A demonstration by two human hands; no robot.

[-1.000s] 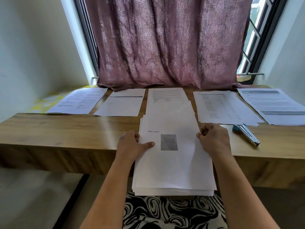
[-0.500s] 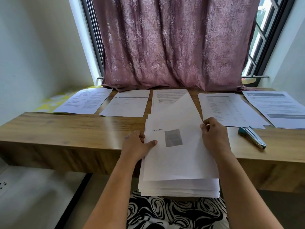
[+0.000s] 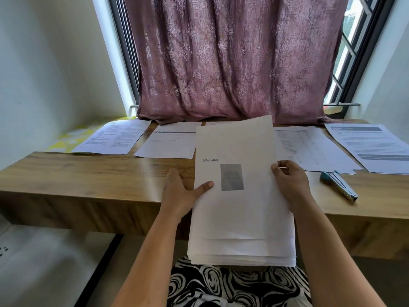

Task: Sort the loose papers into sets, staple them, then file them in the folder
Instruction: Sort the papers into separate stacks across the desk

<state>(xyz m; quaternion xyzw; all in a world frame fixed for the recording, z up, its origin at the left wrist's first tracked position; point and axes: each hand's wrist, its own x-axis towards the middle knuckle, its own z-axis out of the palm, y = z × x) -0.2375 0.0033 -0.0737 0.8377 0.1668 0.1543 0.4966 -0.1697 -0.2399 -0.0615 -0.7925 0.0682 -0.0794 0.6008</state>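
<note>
A thick stack of white papers hangs over the desk's near edge above my lap. My left hand holds its left side, thumb on top. The top sheet, headed "Offer letter" with a small grey picture, is lifted at its far end and slid forward off the stack; my right hand pinches its right edge. Sorted sheets lie along the back of the wooden desk: a text page at far left, a form, a list page and a banner page on the right.
A teal and silver stapler lies on the desk just right of my right hand. A mauve curtain hangs behind the desk, covering the window. A yellow patterned cloth sits at the back left. No folder is in view.
My right hand has raised the "Offer letter" sheet and slid it forward off the stack; its far end now covers the middle sheet on the desk. My left hand stays on the stack.
</note>
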